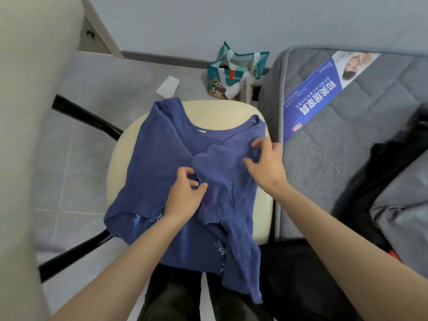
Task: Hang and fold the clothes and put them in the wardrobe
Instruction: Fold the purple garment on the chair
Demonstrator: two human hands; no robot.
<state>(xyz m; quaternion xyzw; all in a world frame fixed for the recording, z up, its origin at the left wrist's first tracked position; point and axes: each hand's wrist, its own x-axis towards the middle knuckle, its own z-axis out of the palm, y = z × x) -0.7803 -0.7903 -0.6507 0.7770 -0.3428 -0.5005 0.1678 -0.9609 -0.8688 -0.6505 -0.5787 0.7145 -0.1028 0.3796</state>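
Shirt (157,163) on chair (222,112), left hand (185,195), right hand (266,165) pinching

"BEMEIFURNITURE", "Hm" on mattress (370,117) blue label (311,98)

A pale blue-grey wall (254,19) is seen at the back, met by a floor (97,84) laid with grey tiles. A chair (222,112) with a cream seat and black legs (88,117) is placed in the middle, and a grey quilted mattress (375,105) crossed by a blue label (310,98) is set just beside it on the right. A teal bag (234,70) is stood on the floor by the wall, with a white paper slip (168,86) near it.
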